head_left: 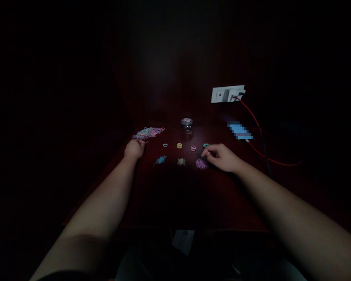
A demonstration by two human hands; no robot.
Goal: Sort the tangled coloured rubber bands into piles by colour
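My left hand (135,149) is closed beside a mixed pile of coloured bands (149,133); a small pinkish band shows at its fingertips. My right hand (220,157) is held over the purple pile (201,164), its fingers curled together; what they hold, if anything, is too small to name. Left of it lie a beige pile (181,161) and a blue pile (160,159). Behind these sit a light blue ring (165,145), yellow rings (179,145), pink rings (193,148) and a green ring (206,145).
A clear round jar (187,125) stands at the back of the dark red table (187,199). At right lies a phone (240,130) on a red cable (277,162), which runs to a wall socket (220,95). Below the table edge, a white paper (183,240) shows.
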